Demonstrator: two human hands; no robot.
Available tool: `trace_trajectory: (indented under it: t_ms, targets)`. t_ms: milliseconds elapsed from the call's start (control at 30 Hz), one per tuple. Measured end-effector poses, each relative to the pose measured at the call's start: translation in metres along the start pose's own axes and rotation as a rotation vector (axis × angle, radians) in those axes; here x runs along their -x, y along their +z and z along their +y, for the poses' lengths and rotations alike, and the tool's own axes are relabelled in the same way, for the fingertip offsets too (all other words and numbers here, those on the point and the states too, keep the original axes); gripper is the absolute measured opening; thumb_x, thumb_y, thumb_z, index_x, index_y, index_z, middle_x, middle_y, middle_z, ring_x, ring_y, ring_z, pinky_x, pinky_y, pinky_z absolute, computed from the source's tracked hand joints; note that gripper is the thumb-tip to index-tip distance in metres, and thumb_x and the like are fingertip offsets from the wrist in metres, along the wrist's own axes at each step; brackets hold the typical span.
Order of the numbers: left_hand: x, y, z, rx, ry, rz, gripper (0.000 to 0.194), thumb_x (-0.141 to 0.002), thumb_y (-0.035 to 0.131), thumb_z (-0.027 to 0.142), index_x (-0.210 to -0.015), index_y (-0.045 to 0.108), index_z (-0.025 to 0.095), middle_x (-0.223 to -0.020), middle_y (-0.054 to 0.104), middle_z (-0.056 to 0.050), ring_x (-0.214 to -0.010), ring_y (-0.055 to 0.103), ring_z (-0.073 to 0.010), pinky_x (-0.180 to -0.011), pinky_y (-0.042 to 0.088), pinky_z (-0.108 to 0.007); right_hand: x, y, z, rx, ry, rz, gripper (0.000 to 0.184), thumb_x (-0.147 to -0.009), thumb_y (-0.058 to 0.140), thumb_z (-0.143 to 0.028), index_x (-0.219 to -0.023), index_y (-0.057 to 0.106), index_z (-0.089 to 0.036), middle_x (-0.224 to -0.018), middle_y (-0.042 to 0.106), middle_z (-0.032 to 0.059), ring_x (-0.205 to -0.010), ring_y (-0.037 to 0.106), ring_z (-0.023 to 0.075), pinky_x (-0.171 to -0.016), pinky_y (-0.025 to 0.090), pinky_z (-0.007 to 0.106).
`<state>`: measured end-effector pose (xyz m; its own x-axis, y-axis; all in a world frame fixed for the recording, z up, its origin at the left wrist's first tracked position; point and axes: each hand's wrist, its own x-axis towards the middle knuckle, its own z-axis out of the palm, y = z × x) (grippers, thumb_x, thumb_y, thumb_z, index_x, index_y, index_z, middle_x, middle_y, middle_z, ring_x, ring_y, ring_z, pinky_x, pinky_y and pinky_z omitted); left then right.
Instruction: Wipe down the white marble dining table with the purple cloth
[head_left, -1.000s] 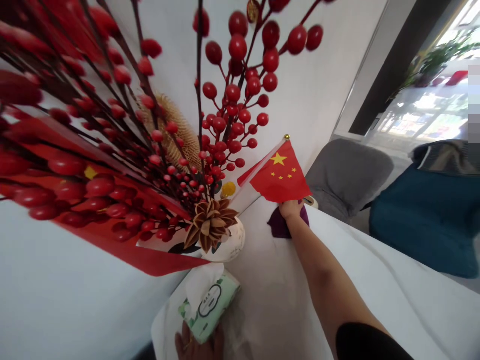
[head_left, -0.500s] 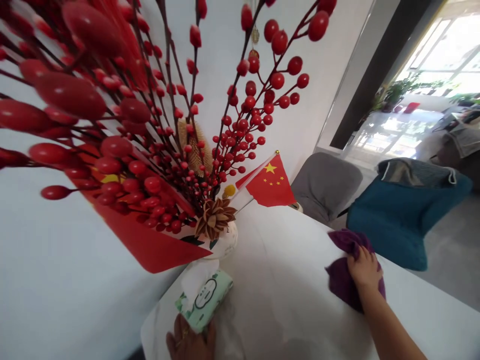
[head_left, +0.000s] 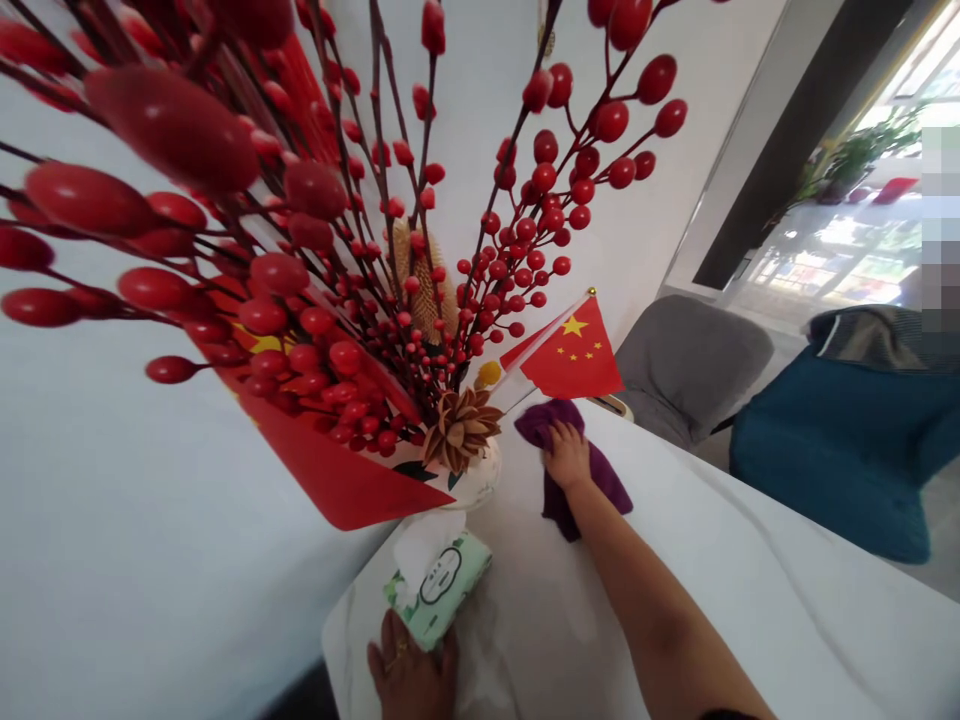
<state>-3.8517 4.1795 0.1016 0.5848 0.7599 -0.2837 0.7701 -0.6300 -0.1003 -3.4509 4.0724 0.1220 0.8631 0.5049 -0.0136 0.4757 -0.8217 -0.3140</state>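
Observation:
My right hand (head_left: 568, 455) is pressed down on a crumpled purple cloth (head_left: 609, 482) on the white marbled table, its fingers curled over the fabric. The cloth lies just right of the white vase (head_left: 484, 480), below a small red flag (head_left: 581, 352). At the table's near left, my left hand (head_left: 415, 668) rests with fingers apart against the near end of a green tissue pack (head_left: 459, 585). A white tissue (head_left: 427, 552) sticks out of the pack. The vase holds stems of red berries (head_left: 517, 250) and a brown dried flower (head_left: 461, 428).
A larger red flag (head_left: 330, 460) hangs left of the vase, near the white wall (head_left: 97, 520). Beyond the table's far edge stand a grey chair (head_left: 694, 350) and a teal chair (head_left: 832, 450) with a dark garment on it. Potted plants (head_left: 862, 155) are by the window.
My right hand has swept the purple cloth left across the table, closer to the vase. The left hand stays by the tissue pack. The whole view has shifted slightly.

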Motion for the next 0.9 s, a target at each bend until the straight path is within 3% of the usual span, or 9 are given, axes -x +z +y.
trace_trajectory:
  t_ms: [67,167,300,367,467,567,633,767,900]
  targets:
    - [0.000,0.005,-0.003,0.092,-0.011,0.056,0.066,-0.093,0.049,0.041,-0.150,0.052,0.007,-0.163,0.040,-0.022,-0.159,0.015,-0.0356,-0.130,0.001,-0.055,0.000,0.005,-0.018,-0.040,-0.079,-0.014,0.057,-0.094,0.053,-0.029,-0.150,0.053,-0.021,-0.162,0.045,0.0073,-0.150,0.033,0.0308,-0.121,0.025,0.052]
    - [0.002,0.012,-0.014,0.331,-0.006,0.148,0.067,-0.093,0.042,0.040,-0.149,0.049,0.004,-0.162,0.040,-0.021,-0.159,0.020,-0.0319,-0.131,0.003,-0.052,0.005,0.005,-0.024,-0.068,-0.116,-0.004,0.054,-0.095,0.053,-0.029,-0.148,0.055,-0.021,-0.161,0.046,0.0071,-0.150,0.034,0.0298,-0.121,0.025,0.052]
    - [0.010,-0.002,-0.041,0.780,0.004,0.236,0.072,-0.096,0.031,0.042,-0.160,0.027,0.009,-0.168,0.032,-0.014,-0.157,0.025,-0.0259,-0.132,0.017,-0.041,0.009,0.002,-0.021,-0.069,-0.107,0.001,0.053,-0.095,0.054,-0.030,-0.147,0.056,-0.023,-0.160,0.047,0.0068,-0.148,0.034,0.0303,-0.120,0.027,0.053]
    - [0.012,-0.029,-0.051,0.903,-0.040,0.301,0.071,-0.097,0.033,0.047,-0.159,0.027,0.014,-0.167,0.033,-0.012,-0.155,0.031,-0.0285,-0.129,0.027,-0.041,0.009,0.001,-0.021,-0.088,-0.094,-0.008,0.053,-0.094,0.054,-0.030,-0.147,0.056,-0.024,-0.160,0.047,0.0068,-0.147,0.035,0.0311,-0.119,0.028,0.054]
    - [0.004,-0.090,-0.050,0.945,-0.077,0.363,0.071,-0.094,0.041,0.058,-0.152,0.038,0.017,-0.156,0.045,-0.015,-0.135,0.053,-0.0316,-0.115,0.047,-0.046,0.010,0.000,-0.022,-0.183,-0.064,-0.021,0.051,-0.094,0.056,-0.031,-0.144,0.059,-0.023,-0.158,0.050,0.0084,-0.144,0.037,0.0339,-0.116,0.032,0.055]
    - [-0.019,-0.155,-0.029,0.991,0.023,0.395,0.066,-0.094,0.046,0.060,-0.145,0.047,0.019,-0.143,0.054,-0.014,-0.117,0.061,-0.0273,-0.094,0.057,-0.037,0.014,-0.004,-0.021,-0.282,-0.047,-0.020,0.044,-0.093,0.058,-0.032,-0.136,0.065,-0.021,-0.149,0.059,0.0114,-0.136,0.046,0.0353,-0.113,0.039,0.052]
    - [-0.040,-0.189,-0.010,1.025,0.098,0.387,0.063,-0.093,0.051,0.059,-0.140,0.053,0.018,-0.132,0.059,-0.013,-0.106,0.062,-0.0251,-0.083,0.057,-0.035,0.016,-0.009,-0.021,-0.348,-0.040,-0.006,0.041,-0.095,0.056,-0.033,-0.132,0.067,-0.019,-0.137,0.067,0.0128,-0.127,0.056,0.0327,-0.110,0.044,0.047]
    - [-0.086,-0.220,0.019,1.033,0.178,0.412,0.057,-0.087,0.056,0.056,-0.128,0.061,0.017,-0.111,0.063,-0.011,-0.084,0.061,-0.0226,-0.073,0.056,-0.038,0.009,-0.033,-0.038,-0.615,-0.078,0.102,0.050,-0.103,0.043,-0.040,-0.145,0.054,-0.018,-0.130,0.071,0.0113,-0.116,0.067,0.0261,-0.104,0.052,0.042]
    - [-0.118,-0.229,0.037,1.034,0.200,0.444,0.038,-0.079,0.059,0.057,-0.087,0.067,0.021,-0.080,0.060,-0.007,-0.074,0.059,-0.0257,-0.067,0.053,-0.042,-0.014,-0.068,-0.078,-0.906,-0.317,0.173,0.051,-0.099,0.052,-0.041,-0.146,0.055,-0.021,-0.135,0.069,0.0092,-0.120,0.066,0.0253,-0.107,0.051,0.043]
